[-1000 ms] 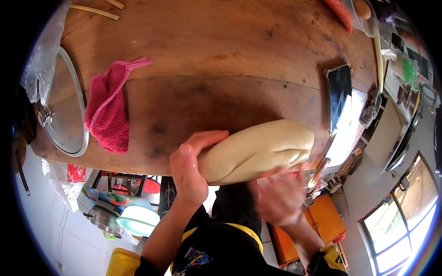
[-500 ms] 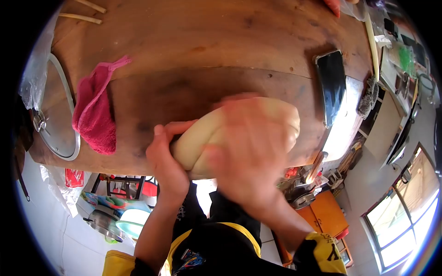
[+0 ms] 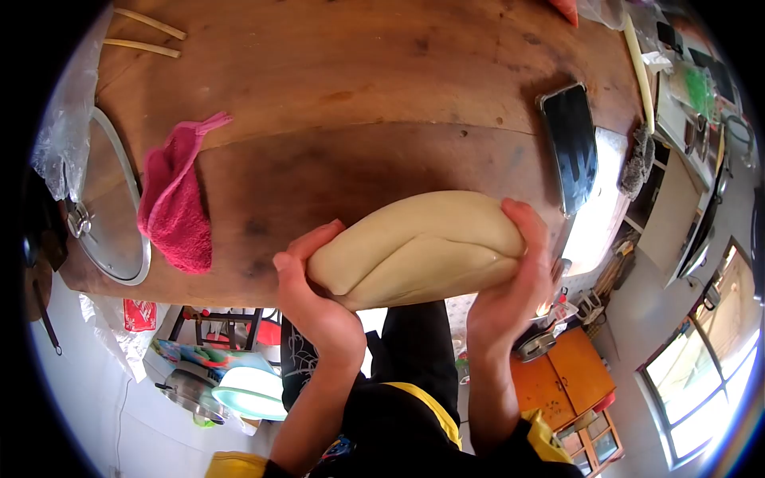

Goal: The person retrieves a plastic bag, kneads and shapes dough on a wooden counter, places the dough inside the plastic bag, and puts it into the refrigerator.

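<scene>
A long, smooth lump of pale dough (image 3: pixel 422 239) lies at the near edge of the wooden table (image 3: pixel 319 72), a folded seam running along its side facing me. My left hand (image 3: pixel 325 315) is wrapped round its left end, thumb and fingers pressed against it. Round the right end curls my right hand (image 3: pixel 514 287), its fingers on the far side and its palm against the tip. The dough is held between both hands. Its underside is hidden.
Left on the table are a pink cloth (image 3: pixel 179 211), a glass lid (image 3: pixel 111 227) and two thin sticks (image 3: pixel 147 33). A phone (image 3: pixel 571 147) lies to the right, with a long pale stick (image 3: pixel 640 76) beyond it. An orange cabinet (image 3: pixel 570 374) stands below right.
My right hand, blurred on top of the dough before, has moved right to its end. The dough's seam now shows in full. My left hand has shifted slightly right and down, still on the left end.
</scene>
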`<act>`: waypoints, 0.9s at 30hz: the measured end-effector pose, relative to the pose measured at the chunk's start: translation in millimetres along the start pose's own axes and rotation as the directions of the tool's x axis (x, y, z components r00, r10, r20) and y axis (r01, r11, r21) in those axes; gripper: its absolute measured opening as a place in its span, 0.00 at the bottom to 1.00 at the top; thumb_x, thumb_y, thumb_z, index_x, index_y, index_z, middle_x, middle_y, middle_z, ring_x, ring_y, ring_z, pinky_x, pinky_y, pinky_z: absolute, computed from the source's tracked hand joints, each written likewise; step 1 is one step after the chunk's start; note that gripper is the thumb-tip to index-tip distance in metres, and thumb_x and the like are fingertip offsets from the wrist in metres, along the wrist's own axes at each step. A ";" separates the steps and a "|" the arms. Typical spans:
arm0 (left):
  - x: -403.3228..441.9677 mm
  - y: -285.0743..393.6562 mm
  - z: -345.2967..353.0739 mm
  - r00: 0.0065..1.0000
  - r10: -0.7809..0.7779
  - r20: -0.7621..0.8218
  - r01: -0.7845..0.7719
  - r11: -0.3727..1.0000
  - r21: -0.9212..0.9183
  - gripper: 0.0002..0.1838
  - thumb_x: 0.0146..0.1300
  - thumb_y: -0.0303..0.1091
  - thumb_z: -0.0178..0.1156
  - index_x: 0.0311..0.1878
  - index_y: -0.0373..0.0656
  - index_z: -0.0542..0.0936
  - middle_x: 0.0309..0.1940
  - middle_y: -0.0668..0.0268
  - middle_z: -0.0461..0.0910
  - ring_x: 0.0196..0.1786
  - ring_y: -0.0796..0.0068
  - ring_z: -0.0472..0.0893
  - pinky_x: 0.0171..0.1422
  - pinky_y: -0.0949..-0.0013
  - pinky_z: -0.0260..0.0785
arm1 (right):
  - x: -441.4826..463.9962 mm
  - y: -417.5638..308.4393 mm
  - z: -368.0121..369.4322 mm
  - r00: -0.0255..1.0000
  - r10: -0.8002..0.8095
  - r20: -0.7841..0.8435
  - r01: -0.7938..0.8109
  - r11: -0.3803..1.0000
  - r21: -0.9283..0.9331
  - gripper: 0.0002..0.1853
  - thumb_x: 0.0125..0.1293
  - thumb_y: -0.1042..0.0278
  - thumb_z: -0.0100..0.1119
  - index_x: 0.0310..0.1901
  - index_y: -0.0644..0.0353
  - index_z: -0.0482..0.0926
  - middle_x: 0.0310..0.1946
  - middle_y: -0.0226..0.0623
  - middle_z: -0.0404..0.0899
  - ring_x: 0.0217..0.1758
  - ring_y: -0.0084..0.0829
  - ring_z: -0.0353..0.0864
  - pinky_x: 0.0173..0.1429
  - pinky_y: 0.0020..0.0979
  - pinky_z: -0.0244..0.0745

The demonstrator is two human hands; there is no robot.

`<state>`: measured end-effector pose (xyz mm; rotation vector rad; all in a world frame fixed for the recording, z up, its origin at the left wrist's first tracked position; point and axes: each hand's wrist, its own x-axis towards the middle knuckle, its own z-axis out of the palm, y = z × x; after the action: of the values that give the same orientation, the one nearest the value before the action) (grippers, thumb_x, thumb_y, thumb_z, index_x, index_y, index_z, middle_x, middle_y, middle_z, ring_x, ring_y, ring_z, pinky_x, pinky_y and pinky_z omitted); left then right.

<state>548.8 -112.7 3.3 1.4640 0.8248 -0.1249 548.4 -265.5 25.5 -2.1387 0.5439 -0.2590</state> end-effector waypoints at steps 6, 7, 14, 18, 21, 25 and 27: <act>46.3 11.0 -1.6 0.755 0.623 0.206 -0.635 0.773 -0.010 0.31 0.75 0.44 0.30 0.41 0.28 0.79 0.40 0.44 0.81 0.44 0.53 0.81 0.51 0.59 0.73 | -0.9 4.6 12.8 0.967 -0.036 -0.250 0.123 0.933 0.339 0.27 0.74 0.57 0.33 0.55 0.75 0.73 0.53 0.56 0.75 0.59 0.47 0.74 0.67 0.45 0.65; 49.0 10.4 -6.0 0.666 0.691 0.282 -0.728 0.684 0.046 0.30 0.75 0.44 0.31 0.41 0.28 0.78 0.40 0.43 0.81 0.44 0.52 0.81 0.50 0.57 0.75 | 1.6 7.8 6.4 0.968 -0.029 -0.249 0.115 0.933 0.341 0.27 0.74 0.57 0.33 0.55 0.75 0.73 0.53 0.56 0.75 0.59 0.47 0.74 0.67 0.45 0.65; 15.0 12.7 -28.4 0.750 0.546 0.373 -0.602 0.797 0.043 0.18 0.74 0.41 0.36 0.37 0.36 0.68 0.46 0.37 0.77 0.50 0.48 0.80 0.58 0.52 0.71 | 45.6 -14.6 -11.4 0.912 -0.001 0.410 0.035 0.996 -0.077 0.22 0.68 0.57 0.46 0.46 0.70 0.79 0.48 0.53 0.78 0.52 0.48 0.77 0.61 0.43 0.68; 13.9 74.4 22.4 0.763 0.350 0.543 -0.614 0.653 0.443 0.22 0.73 0.45 0.38 0.44 0.33 0.74 0.45 0.46 0.80 0.47 0.53 0.81 0.56 0.56 0.71 | -1.4 16.7 -28.5 0.967 -0.083 0.241 0.066 0.995 0.080 0.22 0.69 0.58 0.43 0.42 0.70 0.79 0.42 0.51 0.77 0.50 0.46 0.76 0.62 0.48 0.67; -0.5 58.7 36.8 0.509 0.277 0.815 -0.857 0.253 0.449 0.27 0.73 0.48 0.35 0.51 0.33 0.75 0.48 0.48 0.79 0.48 0.48 0.80 0.57 0.55 0.70 | -10.6 12.1 -25.6 0.986 0.085 0.146 -0.085 0.996 -0.009 0.23 0.70 0.57 0.40 0.41 0.70 0.80 0.40 0.50 0.77 0.48 0.46 0.76 0.62 0.49 0.67; 25.1 42.3 -9.8 0.328 0.252 0.910 -0.930 0.258 0.263 0.30 0.72 0.49 0.37 0.53 0.30 0.76 0.50 0.46 0.78 0.50 0.45 0.78 0.57 0.53 0.68 | -27.0 31.8 -21.1 0.969 -0.196 0.147 0.203 0.979 -0.028 0.25 0.73 0.56 0.36 0.40 0.70 0.80 0.39 0.47 0.77 0.47 0.45 0.75 0.57 0.49 0.72; 41.0 33.0 -32.8 0.420 0.237 0.876 -0.867 0.390 0.310 0.30 0.72 0.50 0.37 0.53 0.31 0.76 0.50 0.48 0.78 0.49 0.47 0.78 0.56 0.52 0.69 | -28.4 36.2 -20.3 0.970 -0.201 0.137 0.207 0.978 -0.031 0.25 0.73 0.56 0.36 0.41 0.70 0.80 0.40 0.47 0.77 0.48 0.45 0.75 0.58 0.47 0.72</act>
<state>583.1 -61.6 11.2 2.1970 -0.6436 -0.4874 505.4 -285.1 8.4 -2.2394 0.2547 -0.2169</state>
